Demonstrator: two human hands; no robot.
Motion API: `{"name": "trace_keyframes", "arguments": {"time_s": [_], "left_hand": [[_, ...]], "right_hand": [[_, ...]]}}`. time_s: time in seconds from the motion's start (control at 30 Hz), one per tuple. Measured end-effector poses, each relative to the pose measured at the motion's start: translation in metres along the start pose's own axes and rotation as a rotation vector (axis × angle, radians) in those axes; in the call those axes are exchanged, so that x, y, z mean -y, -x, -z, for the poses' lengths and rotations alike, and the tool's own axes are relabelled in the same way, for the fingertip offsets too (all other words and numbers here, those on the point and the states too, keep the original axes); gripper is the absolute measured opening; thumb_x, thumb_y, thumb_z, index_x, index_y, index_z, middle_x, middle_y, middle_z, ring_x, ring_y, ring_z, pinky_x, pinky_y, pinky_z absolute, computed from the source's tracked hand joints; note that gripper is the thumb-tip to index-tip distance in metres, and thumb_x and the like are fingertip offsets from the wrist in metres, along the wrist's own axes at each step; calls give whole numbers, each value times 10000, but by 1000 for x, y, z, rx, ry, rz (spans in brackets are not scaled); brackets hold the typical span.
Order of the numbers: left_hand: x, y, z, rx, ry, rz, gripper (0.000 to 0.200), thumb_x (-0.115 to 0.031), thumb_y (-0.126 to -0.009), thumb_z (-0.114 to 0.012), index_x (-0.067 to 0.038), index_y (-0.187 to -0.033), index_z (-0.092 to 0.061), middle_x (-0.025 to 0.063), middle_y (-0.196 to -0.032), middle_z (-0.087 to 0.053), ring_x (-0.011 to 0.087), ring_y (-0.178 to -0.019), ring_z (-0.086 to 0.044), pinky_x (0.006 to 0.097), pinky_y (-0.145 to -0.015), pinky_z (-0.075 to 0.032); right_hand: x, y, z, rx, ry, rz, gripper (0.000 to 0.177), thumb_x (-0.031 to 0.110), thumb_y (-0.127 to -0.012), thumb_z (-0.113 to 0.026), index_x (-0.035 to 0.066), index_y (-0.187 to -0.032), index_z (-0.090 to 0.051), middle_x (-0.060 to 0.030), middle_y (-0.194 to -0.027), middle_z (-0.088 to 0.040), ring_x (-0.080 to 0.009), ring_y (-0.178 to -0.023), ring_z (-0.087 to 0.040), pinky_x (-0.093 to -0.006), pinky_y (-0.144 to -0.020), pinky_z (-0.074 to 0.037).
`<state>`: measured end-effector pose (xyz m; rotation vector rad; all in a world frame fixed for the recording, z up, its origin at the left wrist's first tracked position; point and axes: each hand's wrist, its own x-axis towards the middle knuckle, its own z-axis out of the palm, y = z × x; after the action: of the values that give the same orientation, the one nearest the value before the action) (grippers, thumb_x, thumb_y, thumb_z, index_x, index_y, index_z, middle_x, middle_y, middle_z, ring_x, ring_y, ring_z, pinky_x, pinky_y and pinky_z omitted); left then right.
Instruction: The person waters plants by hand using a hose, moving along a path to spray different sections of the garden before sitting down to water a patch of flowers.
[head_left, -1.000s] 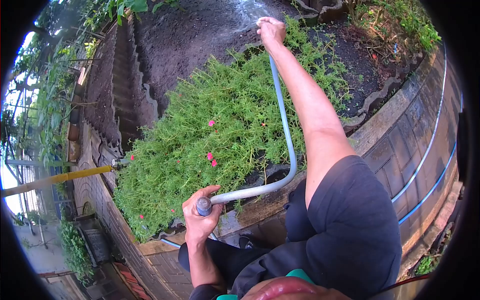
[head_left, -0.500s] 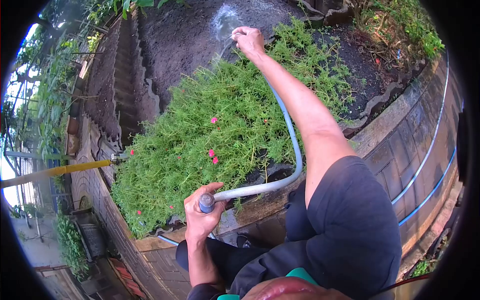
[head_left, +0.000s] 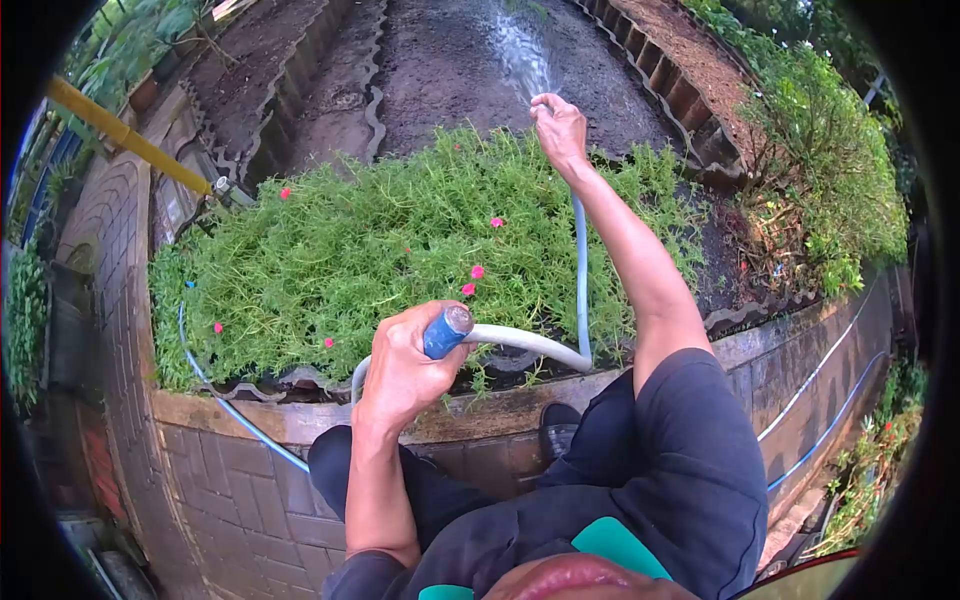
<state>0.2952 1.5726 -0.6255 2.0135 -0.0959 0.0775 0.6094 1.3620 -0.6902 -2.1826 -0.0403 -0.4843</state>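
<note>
OK, your R hand (head_left: 563,133) is out at full reach, fingers closed round the grey-blue hose (head_left: 582,280) near its outlet end. Water (head_left: 522,62) sprays from just past your fingertips onto the dark soil bed (head_left: 430,90), i.e. the far side of the green plants (head_left: 370,250). From R hand the hose drops down in front of the plants, bends sharply near the kerb (head_left: 510,408), then runs L to your other hand.

Your L hand (head_left: 405,375) is nearer your body, wrapped round a blue handle (head_left: 438,338) w/ its blunt, brownish end pointing up; rest of it is hidden. Hose goes behind that hand & shows again on its L side; can't tell if your fingers grip it too.

Plants fill the bed btwn you & the bare soil, w/ a few pink flowers (head_left: 477,271). Far L, a yellow pole (head_left: 130,135) slants down to the plants' edge. A blue line (head_left: 255,430) crosses the brick paving (head_left: 240,480) on your L; on your R, a white line (head_left: 815,382) & another blue one lie past the kerb, below a leafy shrub (head_left: 825,160). Your shoe (head_left: 560,425) is by the kerb.
</note>
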Motion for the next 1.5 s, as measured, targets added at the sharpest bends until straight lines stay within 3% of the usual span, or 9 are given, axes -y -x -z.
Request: {"name": "trace_keyframes", "arguments": {"time_s": [0.13, 0.23, 0.37, 0.47, 0.6, 0.93, 1.13, 1.33, 1.5], "left_hand": [[3, 5, 33, -109, 85, 2, 203, -64, -718, -723, -13, -906, -667, 147, -749, -646, 275, -665, -632, 351, -635, -484], [18, 9, 52, -210, 88, 10, 203, -69, -716, -722, -24, -907, -670, 154, -745, -644, 291, -669, -633, 361, -638, -481], [35, 13, 81, -259, -3, 62, 196, -83, -717, -717, -31, -901, -672, 164, -763, -651, 336, -701, -632, 398, -652, -476], [51, 16, 89, -342, -32, 4, 202, -95, -728, -709, -33, -917, -675, 162, -802, -666, 343, -746, -649, 407, -683, -493], [60, 15, 98, -452, -26, -65, 209, -88, -735, -698, -35, -937, -677, 154, -835, -676, 335, -772, -657, 400, -699, -504], [62, 6, 98, -686, 204, -356, 256, 2, -687, -746, -14, -928, -660, 120, -818, -670, 260, -735, -673, 325, -651, -523], [58, 8, 102, -727, 260, -373, 252, 5, -681, -743, -12, -919, -661, 116, -807, -669, 255, -712, -669, 324, -640, -521], [57, 17, 109, -585, 180, -282, 227, -24, -677, -725, -17, -894, -660, 122, -797, -667, 267, -706, -665, 336, -641, -515], [55, 23, 114, -602, 72, -285, 219, -37, -680, -723, -19, -890, -661, 126, -801, -669, 271, -715, -669, 341, -651, -517]], "right_hand": [[40, 9, -30, -15, 73, 6, 183, 173, -867, -540, 106, -935, -696, -128, -820, -703, -261, -746, -673, -398, -703, -497], [61, 15, -63, -47, 85, 63, 183, 162, -857, -540, 98, -933, -693, -127, -822, -703, -259, -748, -675, -400, -705, -499], [87, 23, -108, -148, 25, 82, 155, 187, -825, -590, 105, -895, -700, -110, -684, -653, -209, -637, -634, -360, -630, -479], [111, 33, -126, -155, 87, 92, 180, 124, -855, -537, 79, -953, -681, -139, -798, -696, -242, -740, -667, -393, -671, -508], [135, 41, -138, -138, 10, -4, 154, 109, -849, -553, 93, -923, -687, -121, -805, -695, -212, -727, -661, -365, -652, -514], [149, 33, -140, -205, 45, 46, 100, 102, -821, -592, 74, -857, -682, -105, -761, -685, -201, -693, -663, -349, -649, -513], [152, 19, -134, -229, 89, 119, 114, 138, -808, -596, 81, -848, -686, -116, -762, -687, -225, -686, -664, -354, -652, -515], [161, 18, -128, -208, 82, 81, 140, 156, -811, -591, 98, -879, -698, -122, -792, -694, -239, -718, -670, -361, -676, -516], [159, 17, -132, -213, 116, 73, 149, 167, -815, -593, 110, -897, -704, -113, -795, -697, -235, -720, -671, -360, -679, -516]]}}
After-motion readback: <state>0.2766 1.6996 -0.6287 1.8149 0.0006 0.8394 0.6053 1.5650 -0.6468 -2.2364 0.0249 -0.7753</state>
